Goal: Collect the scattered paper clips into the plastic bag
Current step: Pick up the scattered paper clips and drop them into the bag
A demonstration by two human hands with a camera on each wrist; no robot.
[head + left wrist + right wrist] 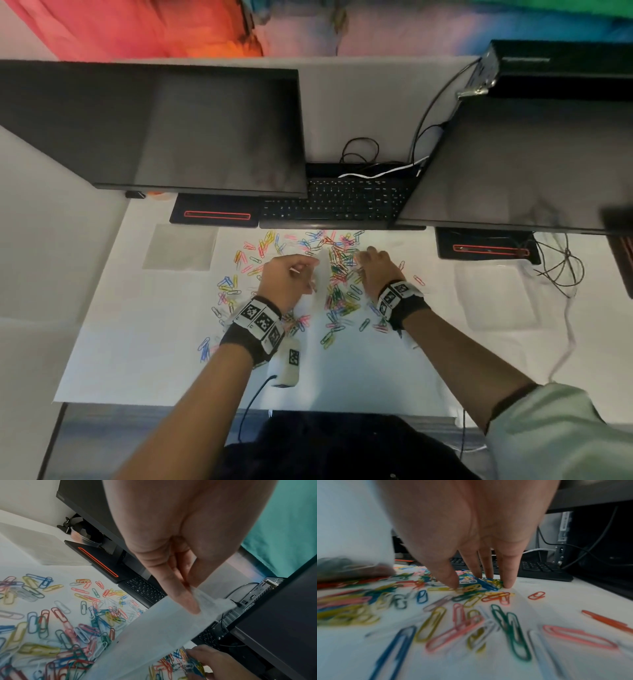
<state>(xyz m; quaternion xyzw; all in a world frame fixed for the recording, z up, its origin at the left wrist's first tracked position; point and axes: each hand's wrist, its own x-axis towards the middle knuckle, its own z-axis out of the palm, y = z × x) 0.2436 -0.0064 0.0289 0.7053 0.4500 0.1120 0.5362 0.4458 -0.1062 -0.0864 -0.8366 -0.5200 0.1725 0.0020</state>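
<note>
the plastic bag is pinched at its upper edge between thumb and fingers of the left hand and held upright over the middle of the spread, as the left wrist view shows. the right hand is lowered just beside the bag, its fingertips and thumb pressed down onto a knot of paper clips, which appear to be gathered rather than yet lifted; the fingers are curved around the little heap, though a firm grasp cannot be confirmed.

a dark, blurred mass at the bottom of the bag is seen in the right wrist view, which suggests that some clips have already been dropped in, but this cannot be told for certain through the blur.

the bulk of the work is judged to remain: coloured clips are strewn thickly across the white paper sheet on both sides of the bag, with a dense patch between the hands, looser groups out to the left, and a few strays lying apart to the right.

beyond the sheet, a black keyboard is set below two dark monitors, with cables trailing at the right.
</note>
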